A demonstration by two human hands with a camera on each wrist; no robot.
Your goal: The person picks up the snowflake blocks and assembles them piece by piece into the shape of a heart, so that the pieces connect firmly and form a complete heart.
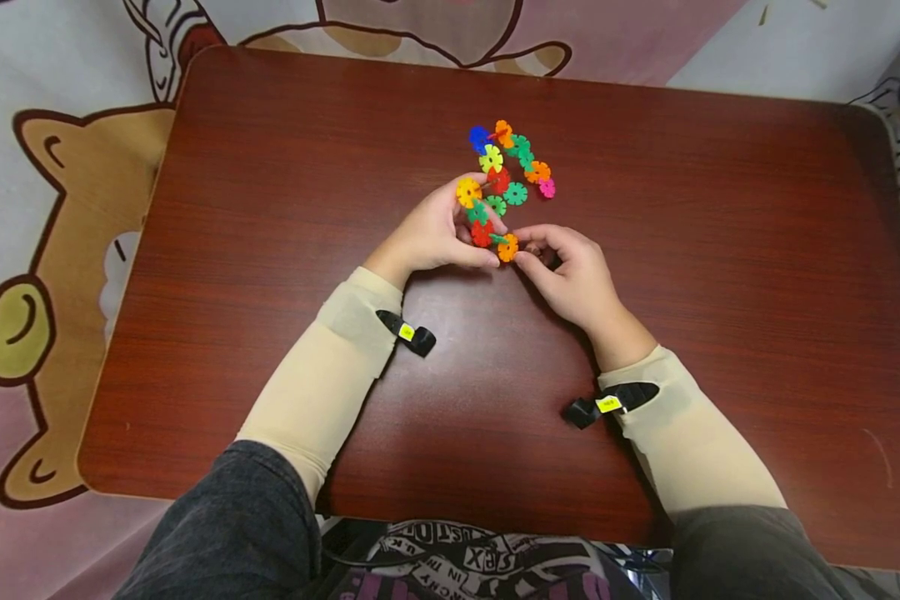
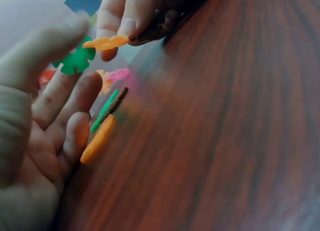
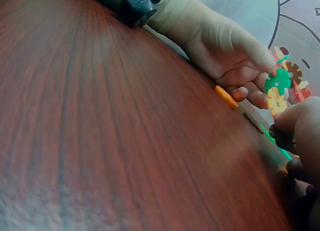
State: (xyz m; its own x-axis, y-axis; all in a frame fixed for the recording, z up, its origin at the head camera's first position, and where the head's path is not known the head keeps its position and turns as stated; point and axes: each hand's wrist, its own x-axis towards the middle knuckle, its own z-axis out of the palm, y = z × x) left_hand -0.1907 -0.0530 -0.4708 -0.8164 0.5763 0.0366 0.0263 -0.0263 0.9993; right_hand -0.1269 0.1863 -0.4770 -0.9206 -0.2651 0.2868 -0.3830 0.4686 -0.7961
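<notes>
A chain of slotted plastic snowflake discs hangs from my left hand (image 1: 429, 232), whose thumb and fingers pinch it near a red disc (image 1: 482, 233) and a green disc (image 2: 76, 60). At the chain's near end, an orange disc (image 1: 507, 247) sits joined to a green one. My right hand (image 1: 581, 279) pinches that orange disc's edge between thumb and forefinger. Something small and dark shows among the right fingers; its kind is unclear. A yellow disc (image 1: 468, 192) stands by my left fingertips.
Beyond the hands are more discs: blue (image 1: 479, 138), lime yellow (image 1: 491, 158), green (image 1: 515, 193) and pink (image 1: 547, 188). Which ones are joined is hard to tell. Low on the brown tabletop (image 1: 720, 250) an orange disc (image 2: 97, 140) and a dark brown disc (image 2: 118, 102) show edge-on.
</notes>
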